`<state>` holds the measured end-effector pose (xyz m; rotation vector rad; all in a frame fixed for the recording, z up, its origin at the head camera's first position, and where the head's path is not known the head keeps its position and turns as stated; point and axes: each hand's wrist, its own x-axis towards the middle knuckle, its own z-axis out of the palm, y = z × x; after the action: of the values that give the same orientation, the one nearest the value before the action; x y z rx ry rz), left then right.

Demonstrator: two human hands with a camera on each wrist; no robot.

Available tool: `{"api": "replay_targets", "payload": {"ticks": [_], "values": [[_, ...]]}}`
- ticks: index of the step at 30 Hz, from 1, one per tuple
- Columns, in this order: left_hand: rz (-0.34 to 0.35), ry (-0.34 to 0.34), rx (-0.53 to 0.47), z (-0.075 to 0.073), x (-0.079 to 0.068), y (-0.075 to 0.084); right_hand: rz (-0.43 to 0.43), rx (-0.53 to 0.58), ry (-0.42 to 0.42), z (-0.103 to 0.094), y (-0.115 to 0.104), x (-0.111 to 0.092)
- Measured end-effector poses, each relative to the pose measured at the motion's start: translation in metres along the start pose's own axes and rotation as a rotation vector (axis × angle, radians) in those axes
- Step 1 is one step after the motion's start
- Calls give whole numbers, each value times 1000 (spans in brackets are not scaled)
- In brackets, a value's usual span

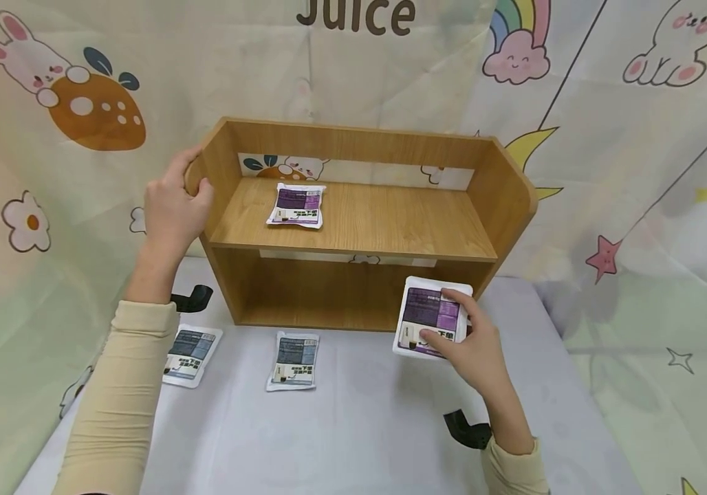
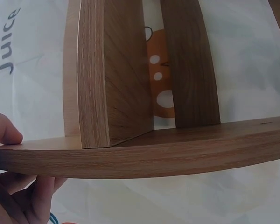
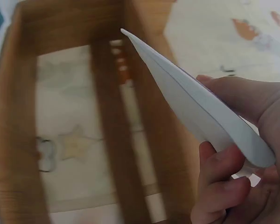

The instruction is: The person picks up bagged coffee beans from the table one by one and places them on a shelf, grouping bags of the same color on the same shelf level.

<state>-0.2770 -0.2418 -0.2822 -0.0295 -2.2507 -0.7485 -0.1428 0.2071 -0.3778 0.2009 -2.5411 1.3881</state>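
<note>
A two-tier wooden shelf (image 1: 360, 251) stands on the table. My left hand (image 1: 177, 203) grips the upper edge of its left side panel; in the left wrist view the panel (image 2: 130, 163) runs between thumb and curled fingers. My right hand (image 1: 474, 340) pinches a white packet with a purple label (image 1: 421, 309) by its right side, in front of the shelf's lower right. The right wrist view shows this packet (image 3: 191, 105) edge-on between thumb and fingers. A similar purple-labelled packet (image 1: 298, 205) lies on the upper tier, towards the left.
Two blue-labelled packets lie on the white tabletop (image 1: 353, 426): one packet (image 1: 294, 361) in front of the shelf, another packet (image 1: 191, 354) partly behind my left forearm. A cloth printed with cartoons (image 1: 390, 75) hangs behind. Black curved pieces (image 1: 468, 430) sit at both wrists.
</note>
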Motion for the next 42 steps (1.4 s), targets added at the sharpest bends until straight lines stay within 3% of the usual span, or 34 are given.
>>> {"api": "replay_targets", "payload": {"ticks": [5, 22, 34, 42], "values": [[1, 4, -8, 0, 1, 0, -81, -51, 45, -19, -18, 22], [20, 7, -17, 1, -2, 0, -130, -85, 108, -51, -72, 76], [24, 1, -5, -1, -2, 0, -61, -40, 29, -49, -75, 125], [16, 9, -23, -2, -1, 0, -16, -28, -74, -46, -76, 160]]}}
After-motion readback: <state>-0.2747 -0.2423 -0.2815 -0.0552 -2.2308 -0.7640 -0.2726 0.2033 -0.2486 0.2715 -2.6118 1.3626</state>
